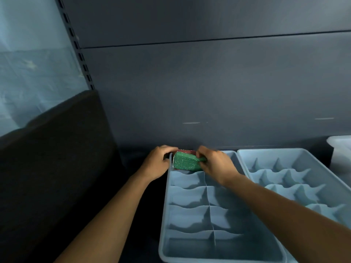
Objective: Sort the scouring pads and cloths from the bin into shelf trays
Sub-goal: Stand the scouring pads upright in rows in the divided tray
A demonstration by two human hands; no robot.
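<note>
A glittery green scouring pad (pixel 183 163) stands on edge in the far left compartment of a light blue divided tray (pixel 164 215). A red pad (pixel 187 151) shows just behind it. My left hand (pixel 158 161) grips the tray's far left corner, fingers curled over the rim beside the green pad. My right hand (pixel 213 163) pinches the pad's right end. The other compartments of this tray hold nothing visible.
A second light blue divided tray (pixel 296 151) lies to the right. A white container (pixel 341 150) sits at the far right edge. A dark bin (pixel 53 168) stands at the left. The grey shelf back panel (pixel 209 88) rises right behind the trays.
</note>
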